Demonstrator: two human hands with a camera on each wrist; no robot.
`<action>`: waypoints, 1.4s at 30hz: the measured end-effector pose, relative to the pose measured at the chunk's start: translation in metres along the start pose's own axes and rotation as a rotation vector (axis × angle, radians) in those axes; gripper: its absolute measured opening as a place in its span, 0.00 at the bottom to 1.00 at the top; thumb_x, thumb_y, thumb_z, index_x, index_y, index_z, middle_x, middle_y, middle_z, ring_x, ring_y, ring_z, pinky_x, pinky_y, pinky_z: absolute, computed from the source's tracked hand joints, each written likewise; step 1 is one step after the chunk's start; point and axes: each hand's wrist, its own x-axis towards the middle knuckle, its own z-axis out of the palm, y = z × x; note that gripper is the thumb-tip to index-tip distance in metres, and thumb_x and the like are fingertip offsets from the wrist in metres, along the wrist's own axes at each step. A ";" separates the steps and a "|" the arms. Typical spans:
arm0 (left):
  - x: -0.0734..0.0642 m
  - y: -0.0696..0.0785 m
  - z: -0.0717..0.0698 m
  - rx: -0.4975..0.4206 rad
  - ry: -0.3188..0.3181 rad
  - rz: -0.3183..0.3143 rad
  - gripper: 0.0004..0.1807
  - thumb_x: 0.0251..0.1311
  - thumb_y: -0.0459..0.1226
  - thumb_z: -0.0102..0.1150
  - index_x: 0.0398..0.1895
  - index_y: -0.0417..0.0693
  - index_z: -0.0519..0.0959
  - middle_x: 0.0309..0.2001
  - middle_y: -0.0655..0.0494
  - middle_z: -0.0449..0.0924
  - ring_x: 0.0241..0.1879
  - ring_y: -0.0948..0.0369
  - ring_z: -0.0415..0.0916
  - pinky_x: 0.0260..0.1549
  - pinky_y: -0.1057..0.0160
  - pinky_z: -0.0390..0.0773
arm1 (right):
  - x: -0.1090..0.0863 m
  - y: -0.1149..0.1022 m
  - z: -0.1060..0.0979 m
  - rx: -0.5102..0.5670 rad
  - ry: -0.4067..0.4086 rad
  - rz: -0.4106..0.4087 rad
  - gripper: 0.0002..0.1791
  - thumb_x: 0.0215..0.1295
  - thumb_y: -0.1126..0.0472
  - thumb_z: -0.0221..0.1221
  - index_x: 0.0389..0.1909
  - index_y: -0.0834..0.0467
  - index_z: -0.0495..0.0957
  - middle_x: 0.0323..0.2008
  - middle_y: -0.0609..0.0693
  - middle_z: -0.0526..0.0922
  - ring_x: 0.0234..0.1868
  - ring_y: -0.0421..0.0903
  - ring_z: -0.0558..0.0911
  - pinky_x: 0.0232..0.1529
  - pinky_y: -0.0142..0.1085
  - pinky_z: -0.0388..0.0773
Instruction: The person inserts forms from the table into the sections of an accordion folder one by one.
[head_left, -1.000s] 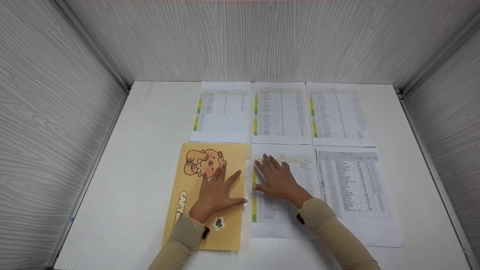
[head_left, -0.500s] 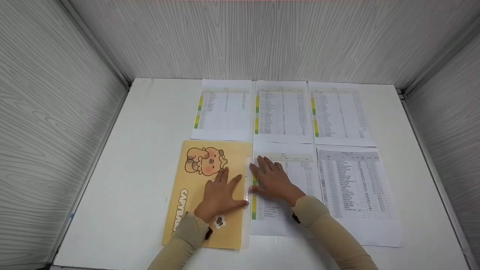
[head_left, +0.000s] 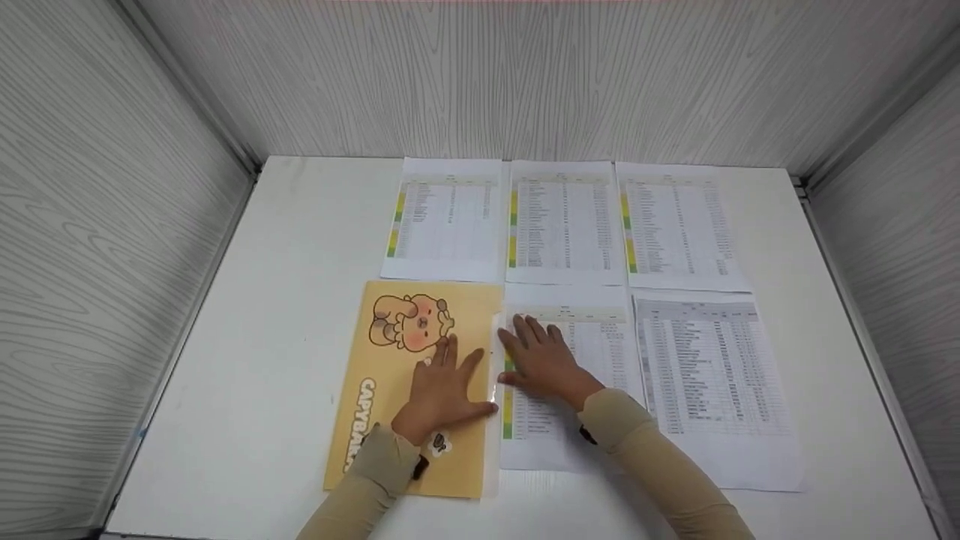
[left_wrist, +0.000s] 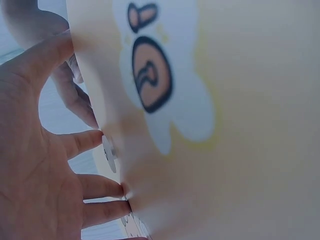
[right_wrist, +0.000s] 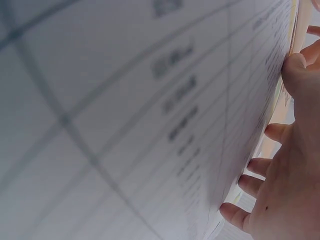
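Observation:
A yellow-orange folder (head_left: 469, 469) with a cartoon capybara and lettering lies flat on the table, its clear strip along the right side. My left hand (head_left: 442, 390) rests on it with fingers spread, the thumb reaching the strip. In the left wrist view, fingertips of the left hand (left_wrist: 40, 165) touch the folder (left_wrist: 250, 150). Beside the folder lies a printed table sheet (head_left: 555, 435) with a yellow and green column. On its upper left part rests my right hand (head_left: 547, 364), fingers extended. The right wrist view shows the right hand (right_wrist: 287, 175) against the sheet's printed grid (right_wrist: 125, 150).
A grey-headed printed sheet (head_left: 712, 375) lies to the right. Along the back are a left sheet (head_left: 446, 225), a middle sheet (head_left: 562, 225) and a right sheet (head_left: 675, 225). The white table (head_left: 247, 337) is bounded by wood-patterned panels (head_left: 487, 75).
My left hand has shifted slightly to the right and down on the folder. My right hand has moved a little left towards the sheet's left edge. Over the last half second both barely move.

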 end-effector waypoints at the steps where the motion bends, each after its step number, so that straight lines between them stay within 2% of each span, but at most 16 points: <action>1: 0.000 0.000 0.000 -0.004 -0.003 -0.001 0.54 0.47 0.73 0.51 0.75 0.60 0.55 0.75 0.36 0.43 0.76 0.44 0.42 0.61 0.36 0.62 | 0.000 0.000 0.000 0.002 0.003 0.001 0.48 0.62 0.30 0.49 0.77 0.46 0.46 0.77 0.55 0.43 0.77 0.57 0.44 0.72 0.57 0.46; 5: 0.001 0.001 -0.001 -0.016 -0.020 -0.001 0.52 0.48 0.71 0.51 0.75 0.60 0.55 0.76 0.36 0.42 0.76 0.44 0.40 0.62 0.35 0.60 | 0.000 -0.001 0.000 0.003 0.010 0.013 0.48 0.61 0.30 0.51 0.77 0.46 0.48 0.77 0.55 0.44 0.77 0.57 0.45 0.72 0.58 0.46; 12: 0.000 0.002 -0.008 -0.019 -0.034 0.010 0.48 0.51 0.68 0.54 0.74 0.60 0.58 0.75 0.36 0.45 0.75 0.43 0.44 0.59 0.35 0.64 | 0.002 -0.002 0.000 -0.039 0.006 0.009 0.48 0.62 0.31 0.51 0.77 0.48 0.48 0.77 0.56 0.45 0.77 0.56 0.46 0.72 0.57 0.49; 18: 0.002 0.004 -0.015 -0.032 -0.061 0.017 0.46 0.52 0.64 0.56 0.74 0.61 0.59 0.75 0.36 0.47 0.75 0.42 0.44 0.59 0.37 0.66 | 0.001 -0.003 0.001 -0.024 0.002 0.021 0.48 0.62 0.31 0.52 0.77 0.47 0.47 0.77 0.55 0.44 0.77 0.56 0.45 0.72 0.57 0.47; 27: -0.005 0.004 -0.041 -0.132 -0.073 0.043 0.44 0.48 0.57 0.56 0.73 0.65 0.59 0.73 0.42 0.57 0.69 0.43 0.61 0.54 0.36 0.68 | 0.001 -0.003 -0.001 0.011 -0.025 0.036 0.48 0.62 0.32 0.52 0.77 0.46 0.45 0.78 0.53 0.40 0.78 0.55 0.42 0.73 0.56 0.44; 34: -0.016 -0.003 -0.064 -0.175 -0.079 0.092 0.42 0.50 0.52 0.56 0.73 0.68 0.59 0.71 0.44 0.62 0.62 0.46 0.72 0.44 0.44 0.76 | 0.002 -0.002 -0.001 0.019 -0.024 0.032 0.47 0.63 0.31 0.50 0.77 0.45 0.45 0.78 0.53 0.40 0.78 0.55 0.41 0.73 0.57 0.43; 37: -0.019 -0.006 -0.071 -0.174 -0.085 0.122 0.39 0.51 0.50 0.55 0.72 0.69 0.60 0.69 0.45 0.65 0.52 0.50 0.79 0.34 0.51 0.77 | 0.001 -0.002 -0.001 0.026 -0.016 0.025 0.47 0.62 0.32 0.51 0.77 0.46 0.46 0.78 0.54 0.41 0.78 0.56 0.42 0.73 0.57 0.44; 39: -0.020 -0.009 -0.075 -0.177 -0.086 0.138 0.38 0.52 0.49 0.54 0.71 0.68 0.62 0.64 0.48 0.72 0.39 0.56 0.80 0.26 0.58 0.72 | 0.000 -0.002 -0.001 0.026 -0.014 0.017 0.47 0.63 0.32 0.51 0.77 0.46 0.46 0.77 0.55 0.41 0.78 0.56 0.43 0.73 0.58 0.45; 41: -0.022 -0.012 -0.079 -0.187 -0.089 0.151 0.37 0.52 0.48 0.53 0.71 0.67 0.63 0.47 0.52 0.83 0.24 0.60 0.71 0.19 0.62 0.64 | 0.000 -0.001 -0.002 0.028 -0.010 0.006 0.47 0.63 0.32 0.51 0.77 0.48 0.46 0.77 0.56 0.42 0.77 0.57 0.43 0.72 0.58 0.45; 42: -0.022 -0.014 -0.081 -0.199 -0.091 0.153 0.37 0.52 0.48 0.52 0.71 0.67 0.63 0.36 0.54 0.83 0.19 0.62 0.66 0.17 0.63 0.60 | 0.000 -0.001 -0.002 0.024 -0.010 0.002 0.47 0.63 0.32 0.51 0.77 0.48 0.46 0.77 0.56 0.42 0.77 0.57 0.43 0.72 0.58 0.46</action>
